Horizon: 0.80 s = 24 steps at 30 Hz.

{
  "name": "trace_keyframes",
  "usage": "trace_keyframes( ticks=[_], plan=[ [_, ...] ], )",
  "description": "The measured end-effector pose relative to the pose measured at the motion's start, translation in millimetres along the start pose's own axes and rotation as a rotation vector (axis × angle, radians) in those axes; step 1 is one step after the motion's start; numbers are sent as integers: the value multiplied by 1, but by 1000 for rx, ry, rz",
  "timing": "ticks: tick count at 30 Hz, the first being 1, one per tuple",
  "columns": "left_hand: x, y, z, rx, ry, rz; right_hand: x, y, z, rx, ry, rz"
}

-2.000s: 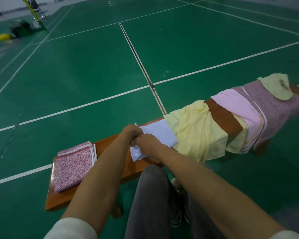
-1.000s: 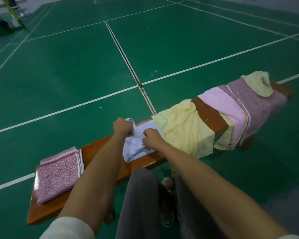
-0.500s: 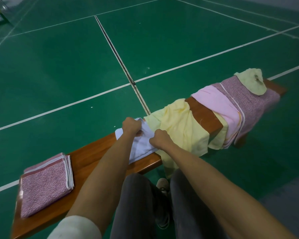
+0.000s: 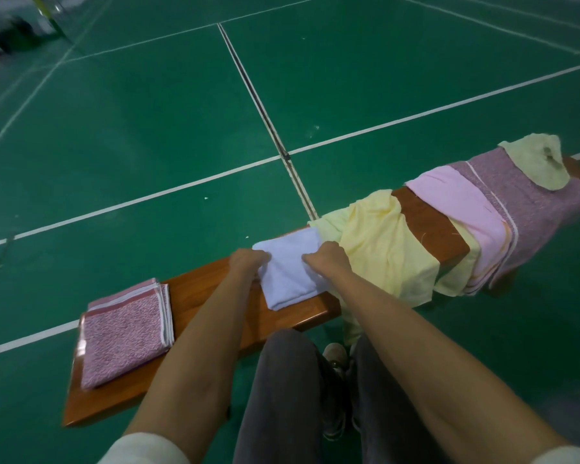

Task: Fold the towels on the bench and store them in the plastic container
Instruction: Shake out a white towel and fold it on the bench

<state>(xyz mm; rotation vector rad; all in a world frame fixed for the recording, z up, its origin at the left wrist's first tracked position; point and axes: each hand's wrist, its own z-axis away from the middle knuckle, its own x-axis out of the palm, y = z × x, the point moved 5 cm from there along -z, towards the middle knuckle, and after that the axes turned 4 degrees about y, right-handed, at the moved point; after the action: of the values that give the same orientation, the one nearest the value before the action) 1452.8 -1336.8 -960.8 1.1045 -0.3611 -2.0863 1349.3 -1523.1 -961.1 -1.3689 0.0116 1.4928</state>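
**Both hands grasping the white towel at mid-tabletop**

A long brown wooden tabletop (image 4: 211,289) stands on a green sports floor (image 4: 148,128) marked with white lines. A person sits at its near edge, grey trouser legs (image 4: 282,396) showing below.

A small white folded terry towel (image 4: 288,272) lies flat across the tabletop near its middle, reaching from the far edge almost to the near edge. The left hand (image 4: 246,261) is clenched on the towel's left edge, fingers curled over the cloth. The right hand (image 4: 327,256) is likewise clenched on the towel's right edge, knuckles up. Both forearms run straight out from the near edge.

Toward the left end of the tabletop rests a folded pink speckled towel with white borders (image 4: 124,333), square, lying flat and well apart from the hands.

Just beside the white towel on its right, a pale yellow unfolded towel (image 4: 382,242) is draped over the tabletop and hangs down past the near edge. Beyond a bare strip of wood, a light pink towel (image 4: 462,202) is draped across, touching a mauve speckled towel (image 4: 533,195) that covers the tabletop toward its right end. A small yellow-green cloth (image 4: 533,159) lies on top of the mauve towel near the far edge.

The plastic container cannot be seen in this view.
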Motion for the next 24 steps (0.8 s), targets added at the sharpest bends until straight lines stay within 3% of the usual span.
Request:
trace_keyframes(
  ticks=[2,7,10,13,17,21,24],
  plan=[
    [4,-12,4,-123,-129,196,2,-5,1,-8,-10,11],
    [9,-14,17,-117,-370,210,11,-22,7,71,-265,-22],
    [1,-13,15,-14,-329,294,8,-26,12,72,-239,-276],
    [-9,-19,20,-51,-350,493,4,-28,21,92,-188,-609],
    [-28,-36,33,-36,-389,353,25,-33,48,212,-404,-521],
    [-66,-44,39,107,-308,487,26,-58,79,172,-355,-685],
    [-102,-60,40,90,-271,476,35,-86,102,144,-451,-705]
  ],
)
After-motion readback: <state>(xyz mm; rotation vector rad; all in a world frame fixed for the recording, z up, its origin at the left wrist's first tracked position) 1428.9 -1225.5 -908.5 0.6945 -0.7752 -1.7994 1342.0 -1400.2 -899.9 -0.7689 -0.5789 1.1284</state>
